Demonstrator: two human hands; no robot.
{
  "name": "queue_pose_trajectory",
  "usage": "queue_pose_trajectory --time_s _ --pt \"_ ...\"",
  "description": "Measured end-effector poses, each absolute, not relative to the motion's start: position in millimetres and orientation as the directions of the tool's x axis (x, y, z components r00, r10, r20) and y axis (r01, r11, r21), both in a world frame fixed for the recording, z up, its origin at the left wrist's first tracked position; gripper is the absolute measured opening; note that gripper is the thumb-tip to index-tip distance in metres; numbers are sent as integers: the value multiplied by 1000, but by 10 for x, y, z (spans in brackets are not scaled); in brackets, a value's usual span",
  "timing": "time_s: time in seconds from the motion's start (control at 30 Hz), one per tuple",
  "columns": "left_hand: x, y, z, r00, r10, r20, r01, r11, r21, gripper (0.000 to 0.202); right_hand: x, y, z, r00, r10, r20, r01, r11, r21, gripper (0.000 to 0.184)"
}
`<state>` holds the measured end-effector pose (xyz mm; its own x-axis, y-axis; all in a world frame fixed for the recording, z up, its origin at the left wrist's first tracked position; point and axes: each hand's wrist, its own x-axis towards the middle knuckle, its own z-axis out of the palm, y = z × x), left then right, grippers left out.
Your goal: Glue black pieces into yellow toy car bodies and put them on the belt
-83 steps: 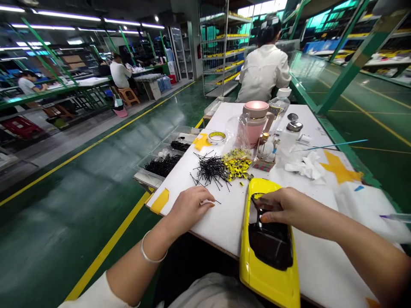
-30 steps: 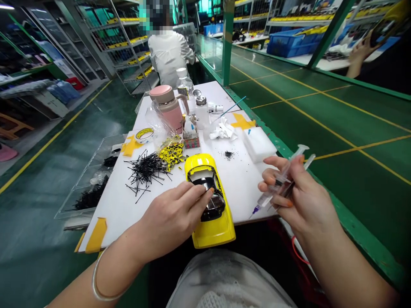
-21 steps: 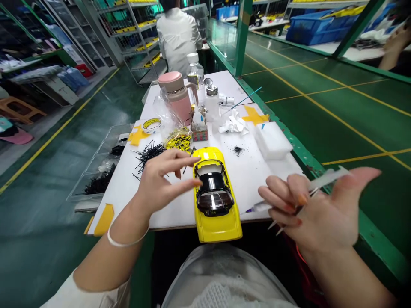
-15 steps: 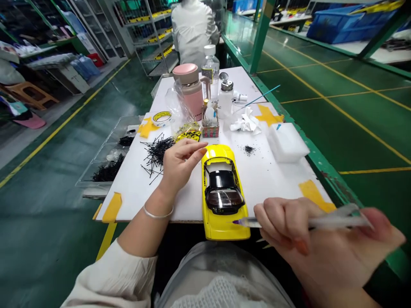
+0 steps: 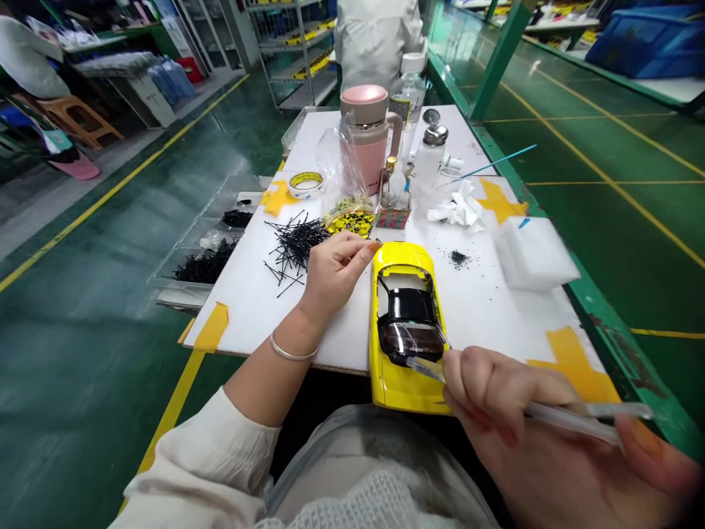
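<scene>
White work board (image 5: 258, 323), items placed from the yellow model car (image 5: 401, 253). Left: heap of black wire pieces (image 5: 294, 242). Beyond: yellow-and-black scraps (image 5: 352, 222), pink flask (image 5: 370, 139), tape roll (image 5: 305, 184). Right: black specks (image 5: 458, 257), crumpled white tissue (image 5: 457, 207), white foam block (image 5: 534, 253), yellow tape cross (image 5: 573, 375).

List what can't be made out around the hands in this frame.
Head view only:
Syringe: its middle is hidden by the fingers of the right hand, so its contents can't be read.
Right hand: cut off by the bottom edge.
Left hand: too small to tell whether it pinches anything.
Car: near end partly hidden by the right hand.
Black specks: too small to identify.
Co-worker: cut off by the top edge.
</scene>
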<state>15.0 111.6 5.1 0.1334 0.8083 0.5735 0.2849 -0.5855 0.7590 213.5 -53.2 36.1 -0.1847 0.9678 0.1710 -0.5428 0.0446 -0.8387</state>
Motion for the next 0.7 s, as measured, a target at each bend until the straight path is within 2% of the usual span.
queue_pose_trajectory --time_s 0.7 --pt "121 1129 57 115 796 594 290 -599 747 34 2138 -561 285 -130 978 163 -547 66 -834 51"
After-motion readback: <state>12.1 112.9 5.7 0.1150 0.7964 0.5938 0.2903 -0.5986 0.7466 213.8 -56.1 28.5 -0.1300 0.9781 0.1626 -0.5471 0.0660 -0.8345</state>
